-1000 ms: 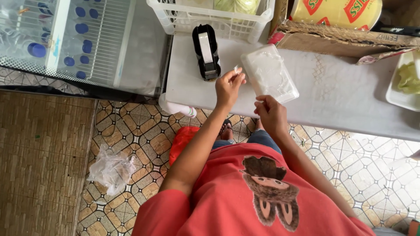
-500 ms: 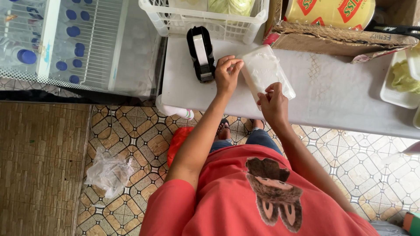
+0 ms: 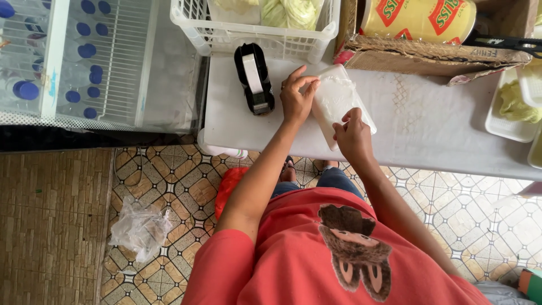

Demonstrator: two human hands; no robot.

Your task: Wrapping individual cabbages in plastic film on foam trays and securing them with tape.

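Head view: both hands' fingers point(image 3: 309, 83) pinch the white wrapped tray point(image 3: 341, 101), one at each edge

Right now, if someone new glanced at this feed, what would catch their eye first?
Probably the two hands meeting on a clear plastic-wrapped tray at the middle of the white table: the left hand presses its near-left corner, the right hand holds its near edge. Just left of them stands a black tape dispenser, and behind it a white basket of green leafy vegetables.
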